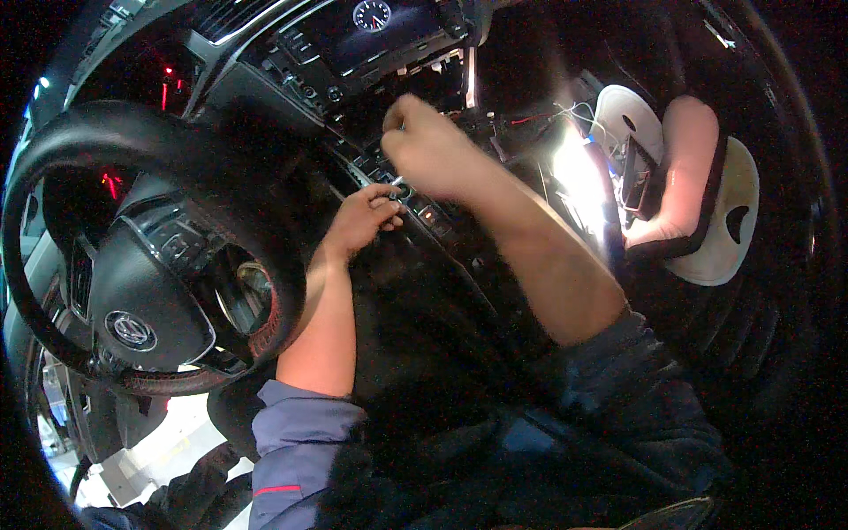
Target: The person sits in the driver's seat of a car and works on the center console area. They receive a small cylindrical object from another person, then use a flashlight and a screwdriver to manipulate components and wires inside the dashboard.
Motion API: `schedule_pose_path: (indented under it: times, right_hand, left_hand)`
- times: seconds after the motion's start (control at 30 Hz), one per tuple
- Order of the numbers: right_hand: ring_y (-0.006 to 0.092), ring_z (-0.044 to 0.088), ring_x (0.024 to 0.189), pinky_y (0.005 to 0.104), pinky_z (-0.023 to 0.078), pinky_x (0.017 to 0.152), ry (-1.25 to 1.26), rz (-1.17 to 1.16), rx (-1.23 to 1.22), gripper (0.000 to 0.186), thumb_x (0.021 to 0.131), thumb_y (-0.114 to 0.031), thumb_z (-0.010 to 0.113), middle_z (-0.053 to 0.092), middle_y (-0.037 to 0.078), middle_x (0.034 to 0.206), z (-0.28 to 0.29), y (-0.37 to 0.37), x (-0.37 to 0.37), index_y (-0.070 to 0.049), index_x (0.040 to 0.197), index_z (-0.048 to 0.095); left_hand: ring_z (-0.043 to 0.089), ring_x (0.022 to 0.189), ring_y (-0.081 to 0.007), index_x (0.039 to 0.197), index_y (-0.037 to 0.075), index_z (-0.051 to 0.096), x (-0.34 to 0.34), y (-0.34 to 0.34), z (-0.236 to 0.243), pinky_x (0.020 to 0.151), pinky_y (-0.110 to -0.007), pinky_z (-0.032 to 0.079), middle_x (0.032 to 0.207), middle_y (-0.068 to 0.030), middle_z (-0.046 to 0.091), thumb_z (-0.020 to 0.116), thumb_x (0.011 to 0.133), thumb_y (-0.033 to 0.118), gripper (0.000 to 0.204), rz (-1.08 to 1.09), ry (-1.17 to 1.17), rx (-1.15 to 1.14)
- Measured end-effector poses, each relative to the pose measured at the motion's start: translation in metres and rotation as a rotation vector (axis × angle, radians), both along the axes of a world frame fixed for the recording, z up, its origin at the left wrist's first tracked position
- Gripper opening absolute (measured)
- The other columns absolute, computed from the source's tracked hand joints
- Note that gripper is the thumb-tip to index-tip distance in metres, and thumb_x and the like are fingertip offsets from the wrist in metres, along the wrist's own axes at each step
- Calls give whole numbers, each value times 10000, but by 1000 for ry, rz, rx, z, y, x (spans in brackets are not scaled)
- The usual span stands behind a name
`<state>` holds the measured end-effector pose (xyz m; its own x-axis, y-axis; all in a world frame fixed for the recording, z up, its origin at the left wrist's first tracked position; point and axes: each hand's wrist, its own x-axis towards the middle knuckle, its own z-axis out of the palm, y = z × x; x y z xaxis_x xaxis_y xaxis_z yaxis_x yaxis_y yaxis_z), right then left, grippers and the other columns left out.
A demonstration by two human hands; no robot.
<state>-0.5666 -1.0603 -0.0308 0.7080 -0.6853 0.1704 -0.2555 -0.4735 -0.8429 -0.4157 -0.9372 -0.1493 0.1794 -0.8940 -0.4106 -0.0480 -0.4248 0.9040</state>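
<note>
Black plastic centre console w/ small buttons (435, 221) runs right by both hands. L hand (360, 221): fingers curled narrow at a small silvery piece (397, 184), grip unclear. R hand (422, 146): fist-like just beyond, can't tell what's inside. Step looks like fiddly console work; next move prob. calls for a steady L hand. Dark car interior: round black steering wheel (146, 283) at L, wide dark dash screen (353, 44) ahead, white glare at R.
</note>
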Motion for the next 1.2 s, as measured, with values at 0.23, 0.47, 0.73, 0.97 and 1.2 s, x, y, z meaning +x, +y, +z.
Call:
schedule_pose_path:
  times: [0.23,0.47,0.73,0.97,1.2]
  right_hand:
    - [190,689,978,315,571,804,-141,243,750,415,865,-71,719,733,103,1072,-2,-72,-33,5,1268,661]
    - [131,605,762,319,476,661,-284,117,1015,308,905,-148,740,734,40,970,-10,-79,-24,-22,1184,703]
    - [190,578,625,343,484,551,-388,83,1177,308,1011,-205,542,581,36,799,-12,60,-2,-31,1258,602]
    - [163,570,584,303,442,495,-566,-309,1204,265,988,-154,462,611,81,899,-104,88,20,-28,1188,580]
    - [204,531,681,329,423,580,-871,-302,1346,317,939,-195,528,609,111,937,-160,38,7,-16,1198,562]
  left_hand:
    - [680,790,-159,1264,-48,575,-1,-4,-3,737,-292,541,959,-112,727,613,999,138,326,83,51,-26]
    - [681,809,-156,1265,-34,577,0,-4,-7,754,-292,557,954,-102,724,618,1000,98,299,135,104,-42]
    - [674,859,-170,1343,-38,514,7,13,-40,782,-281,537,1066,-109,696,687,913,150,500,197,138,-668]
    - [664,787,-122,1261,-17,613,14,8,-8,704,-261,529,951,-45,714,530,1019,33,261,57,73,-51]
    - [641,746,-97,1278,-51,612,4,2,-10,702,-247,510,881,-51,711,666,964,68,340,173,9,-62]
